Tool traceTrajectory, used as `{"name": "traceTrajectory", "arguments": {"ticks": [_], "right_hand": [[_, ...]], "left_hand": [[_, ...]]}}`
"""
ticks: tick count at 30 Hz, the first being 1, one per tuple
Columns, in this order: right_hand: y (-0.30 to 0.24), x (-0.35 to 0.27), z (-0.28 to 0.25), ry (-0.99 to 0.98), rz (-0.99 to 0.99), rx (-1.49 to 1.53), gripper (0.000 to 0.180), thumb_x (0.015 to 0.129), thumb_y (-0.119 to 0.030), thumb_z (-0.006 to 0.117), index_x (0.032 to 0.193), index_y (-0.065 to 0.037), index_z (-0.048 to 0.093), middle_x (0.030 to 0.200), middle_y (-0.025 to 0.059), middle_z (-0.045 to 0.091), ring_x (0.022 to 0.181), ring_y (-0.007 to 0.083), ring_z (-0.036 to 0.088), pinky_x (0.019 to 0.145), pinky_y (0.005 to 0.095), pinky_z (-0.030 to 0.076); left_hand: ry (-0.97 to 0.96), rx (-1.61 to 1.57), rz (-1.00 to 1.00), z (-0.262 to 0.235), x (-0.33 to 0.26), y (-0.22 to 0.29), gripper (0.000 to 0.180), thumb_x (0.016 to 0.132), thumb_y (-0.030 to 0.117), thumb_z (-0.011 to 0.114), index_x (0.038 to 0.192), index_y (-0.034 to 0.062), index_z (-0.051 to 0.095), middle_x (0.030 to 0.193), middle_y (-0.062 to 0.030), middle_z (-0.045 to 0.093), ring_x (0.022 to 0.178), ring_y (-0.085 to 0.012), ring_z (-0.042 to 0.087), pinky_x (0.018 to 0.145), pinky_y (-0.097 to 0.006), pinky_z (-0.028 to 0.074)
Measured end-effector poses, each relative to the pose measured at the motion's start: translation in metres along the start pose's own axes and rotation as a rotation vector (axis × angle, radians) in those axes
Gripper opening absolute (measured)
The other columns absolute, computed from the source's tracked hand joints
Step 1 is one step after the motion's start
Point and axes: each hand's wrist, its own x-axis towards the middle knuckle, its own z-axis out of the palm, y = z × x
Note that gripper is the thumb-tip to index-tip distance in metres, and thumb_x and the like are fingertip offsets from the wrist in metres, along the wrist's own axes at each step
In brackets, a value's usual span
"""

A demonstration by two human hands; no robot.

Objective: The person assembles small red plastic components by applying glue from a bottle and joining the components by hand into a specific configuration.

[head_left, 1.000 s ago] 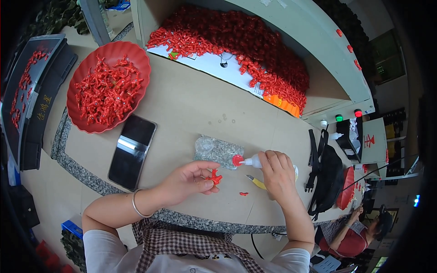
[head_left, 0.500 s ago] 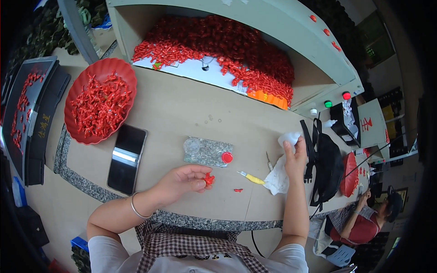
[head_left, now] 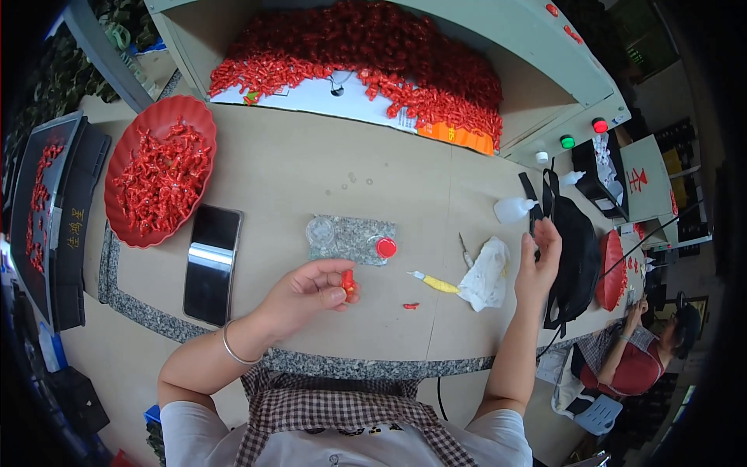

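My left hand (head_left: 307, 294) pinches a small glossy red plastic piece (head_left: 349, 289) between thumb and fingers, just above the table. My right hand (head_left: 540, 261) is raised beside the black bag, fingers apart and nothing in it. A white squeeze bottle (head_left: 512, 210) lies just beyond that hand, its nozzle pointing right. Between the hands are a yellow-handled tool (head_left: 437, 283), a crumpled white cloth (head_left: 485, 274) and a thin pointed tool (head_left: 466, 251). One loose red piece (head_left: 411, 307) rests near the left hand. A granite slab (head_left: 350, 240) carries a clear round dish (head_left: 320, 230) and a red cap (head_left: 385, 247).
A scalloped red bowl (head_left: 117, 204) full of red pieces and a phone (head_left: 212, 265) are at left. Heaped red pieces (head_left: 358, 54) fill the shelf box ahead. A black bag (head_left: 574, 268) sits at right; another person (head_left: 634, 358) works farther right.
My right hand has let go of the white squeeze bottle, which now lies on the table, and has drawn back toward the bag. The left hand still holds the red piece. The view has shifted slightly.
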Motion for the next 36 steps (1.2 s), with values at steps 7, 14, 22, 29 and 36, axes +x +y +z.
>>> {"name": "traceTrajectory", "arguments": {"ticks": [7,14,22,29,36], "right_hand": [[-0.06,-0.08,-0.003,-0.614,-0.207,0.199,0.018,0.074,0.0,0.063,0.091,-0.001,0.059,0.09,0.0096,0.058,0.081,0.0225,0.057,0.072,0.0293,0.046],[-0.065,-0.107,0.026,-0.55,-0.465,0.009,0.025,0.068,-0.001,0.068,0.092,-0.003,0.06,0.09,0.0097,0.058,0.078,0.0263,0.056,0.069,0.0323,0.046],[-0.068,-0.096,0.024,-0.653,-0.019,0.333,0.014,0.077,0.004,0.061,0.09,-0.001,0.055,0.09,0.0078,0.054,0.077,0.016,0.056,0.069,0.0273,0.047],[-0.089,-0.066,0.04,-0.782,0.3,0.877,0.012,0.082,0.007,0.055,0.091,0.0,0.054,0.095,0.0064,0.051,0.08,0.012,0.055,0.07,0.0243,0.049],[-0.101,-0.057,0.054,-0.85,0.387,0.926,0.011,0.081,0.006,0.057,0.09,-0.001,0.055,0.089,0.004,0.054,0.08,0.0099,0.055,0.07,0.0223,0.047]], "left_hand": [[-0.002,-0.108,-0.043,0.001,0.0,0.002,0.033,0.087,0.005,0.052,0.12,0.0085,0.048,0.102,-0.0061,0.059,0.098,-0.0189,0.058,0.084,-0.029,0.048],[-0.024,-0.184,-0.012,0.002,0.001,-0.001,0.029,0.088,0.004,0.052,0.117,0.0071,0.049,0.101,-0.0073,0.059,0.099,-0.0199,0.058,0.085,-0.03,0.047],[-0.093,-0.181,-0.021,0.002,-0.001,-0.001,0.027,0.088,0.004,0.051,0.115,0.0071,0.049,0.101,-0.0047,0.057,0.1,-0.0193,0.057,0.086,-0.03,0.047],[-0.117,-0.129,0.039,-0.001,-0.001,-0.006,0.023,0.088,0.004,0.052,0.11,0.0063,0.049,0.101,-0.0049,0.057,0.1,-0.0181,0.057,0.085,-0.03,0.046],[-0.118,-0.058,0.073,0.0,-0.003,-0.004,0.022,0.087,0.002,0.052,0.108,0.0055,0.049,0.111,-0.01,0.054,0.101,-0.0201,0.056,0.083,-0.031,0.045]]}}
